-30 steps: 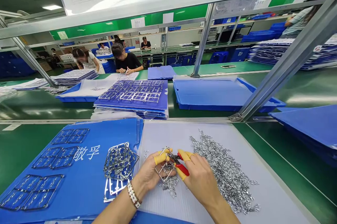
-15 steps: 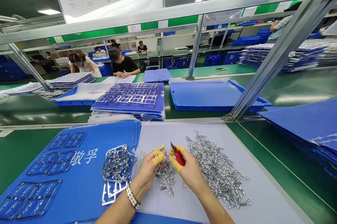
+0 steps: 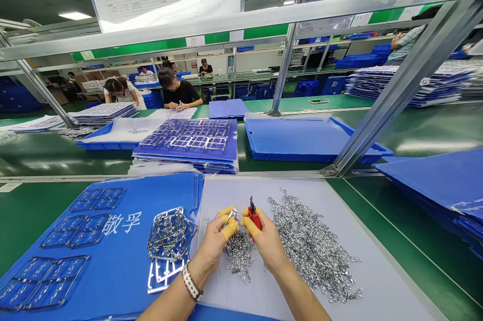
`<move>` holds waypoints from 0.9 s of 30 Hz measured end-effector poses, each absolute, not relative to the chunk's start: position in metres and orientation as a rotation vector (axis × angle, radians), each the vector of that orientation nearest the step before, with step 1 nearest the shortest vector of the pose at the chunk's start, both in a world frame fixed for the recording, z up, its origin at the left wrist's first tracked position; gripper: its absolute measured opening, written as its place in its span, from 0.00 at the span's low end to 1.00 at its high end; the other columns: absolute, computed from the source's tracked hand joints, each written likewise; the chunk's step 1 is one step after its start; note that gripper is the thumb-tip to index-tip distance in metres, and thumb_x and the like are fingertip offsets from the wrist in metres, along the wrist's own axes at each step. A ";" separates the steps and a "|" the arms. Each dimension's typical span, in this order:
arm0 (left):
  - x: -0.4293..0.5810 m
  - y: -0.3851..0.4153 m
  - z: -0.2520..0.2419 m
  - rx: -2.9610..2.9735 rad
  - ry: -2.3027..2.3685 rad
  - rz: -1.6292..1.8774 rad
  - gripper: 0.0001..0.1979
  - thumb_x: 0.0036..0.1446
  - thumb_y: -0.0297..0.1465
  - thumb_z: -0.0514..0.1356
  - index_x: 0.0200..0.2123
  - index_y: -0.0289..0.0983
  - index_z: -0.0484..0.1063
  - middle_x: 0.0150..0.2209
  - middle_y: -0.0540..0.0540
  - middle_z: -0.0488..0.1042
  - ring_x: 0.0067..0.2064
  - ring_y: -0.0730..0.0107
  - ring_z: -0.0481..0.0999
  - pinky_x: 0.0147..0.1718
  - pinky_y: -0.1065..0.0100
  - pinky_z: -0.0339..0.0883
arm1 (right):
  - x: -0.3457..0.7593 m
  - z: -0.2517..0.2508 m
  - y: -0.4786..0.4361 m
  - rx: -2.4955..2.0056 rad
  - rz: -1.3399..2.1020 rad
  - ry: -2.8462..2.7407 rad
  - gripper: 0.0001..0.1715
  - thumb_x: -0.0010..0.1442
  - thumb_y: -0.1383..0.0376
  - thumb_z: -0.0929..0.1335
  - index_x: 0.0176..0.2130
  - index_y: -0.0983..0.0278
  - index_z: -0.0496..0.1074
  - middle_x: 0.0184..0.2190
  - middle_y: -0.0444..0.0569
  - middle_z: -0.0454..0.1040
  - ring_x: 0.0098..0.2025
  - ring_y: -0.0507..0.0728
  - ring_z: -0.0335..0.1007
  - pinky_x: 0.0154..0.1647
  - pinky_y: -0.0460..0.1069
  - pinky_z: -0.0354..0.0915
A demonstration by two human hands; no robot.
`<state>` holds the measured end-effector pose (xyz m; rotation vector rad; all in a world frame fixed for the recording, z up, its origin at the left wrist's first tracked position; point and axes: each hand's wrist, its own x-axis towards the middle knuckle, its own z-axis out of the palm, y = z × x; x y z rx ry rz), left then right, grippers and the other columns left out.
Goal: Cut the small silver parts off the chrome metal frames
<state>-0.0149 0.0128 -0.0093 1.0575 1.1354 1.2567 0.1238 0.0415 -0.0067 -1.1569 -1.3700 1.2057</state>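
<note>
As we look down across the green surface [image 3: 22,205], we see a broad blue sheet [image 3: 113,270] marked with white characters on the left and a whitish sheet [image 3: 219,187] beside it on the right; beyond them a blue tray [image 3: 287,155] sits next to a stack of blue sheets [image 3: 231,154] topped with metal frames; on the right part of the whitish sheet spreads a large heap of small silvery pieces [image 3: 317,250]; near the right edge of the blue sheet lies a jumbled pile of frames [image 3: 168,235]; our left hand [image 3: 215,236] and right hand [image 3: 267,236] are near each other, fingers bent, over the whitish sheet; between them lies a small heap of pieces [image 3: 240,256]; in the right hand we grip red-handled cutters [image 3: 254,217], dark tips pointing up and away from us, though we cannot tell whether the tips are parted; in the left we pinch a shiny metal piece [image 3: 233,215], just beside the cutters; yellow covers [image 3: 229,231] wrap fingers on both hands.
</note>
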 end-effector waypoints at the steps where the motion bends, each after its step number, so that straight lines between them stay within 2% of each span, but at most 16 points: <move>1: -0.015 0.013 -0.010 1.051 1.147 1.261 0.15 0.51 0.43 0.64 0.33 0.36 0.78 0.57 0.40 0.67 0.57 0.52 0.64 0.56 0.55 0.57 | 0.125 -0.009 0.041 -1.156 1.210 -1.367 0.21 0.53 0.50 0.68 0.38 0.63 0.70 0.32 0.49 0.75 0.34 0.58 0.71 0.37 0.52 0.67; 6: -0.012 0.012 -0.006 1.110 1.184 1.288 0.12 0.51 0.41 0.64 0.33 0.39 0.78 0.58 0.43 0.66 0.59 0.55 0.63 0.58 0.56 0.55 | 0.126 -0.012 0.036 -1.124 1.225 -1.399 0.24 0.50 0.53 0.71 0.43 0.63 0.69 0.36 0.50 0.75 0.39 0.59 0.71 0.44 0.53 0.67; 14: -0.011 0.011 -0.003 1.153 1.175 1.297 0.11 0.52 0.40 0.64 0.29 0.38 0.76 0.57 0.40 0.65 0.55 0.56 0.68 0.53 0.58 0.62 | 0.130 -0.006 0.034 -1.030 1.169 -1.571 0.17 0.54 0.60 0.68 0.44 0.62 0.68 0.33 0.47 0.73 0.33 0.55 0.70 0.36 0.50 0.67; 18: -0.012 0.011 0.000 1.161 1.144 1.293 0.11 0.50 0.40 0.65 0.28 0.38 0.76 0.54 0.40 0.68 0.54 0.57 0.69 0.54 0.59 0.60 | 0.134 -0.001 0.035 -1.039 1.080 -1.689 0.16 0.55 0.62 0.66 0.45 0.62 0.68 0.33 0.46 0.73 0.32 0.54 0.68 0.34 0.49 0.67; 24: -0.018 0.009 0.008 1.178 0.949 1.134 0.12 0.54 0.39 0.63 0.36 0.38 0.79 0.54 0.41 0.69 0.55 0.56 0.67 0.55 0.58 0.59 | 0.143 0.006 0.039 -0.962 1.131 -1.795 0.17 0.54 0.63 0.65 0.45 0.61 0.69 0.33 0.46 0.73 0.34 0.53 0.68 0.34 0.47 0.66; 27: -0.019 0.009 0.007 1.178 0.927 1.116 0.12 0.53 0.39 0.64 0.37 0.38 0.79 0.55 0.41 0.68 0.56 0.55 0.66 0.56 0.57 0.57 | 0.142 0.005 0.041 -0.950 1.139 -1.776 0.16 0.54 0.62 0.66 0.44 0.61 0.69 0.33 0.45 0.73 0.33 0.53 0.69 0.33 0.47 0.66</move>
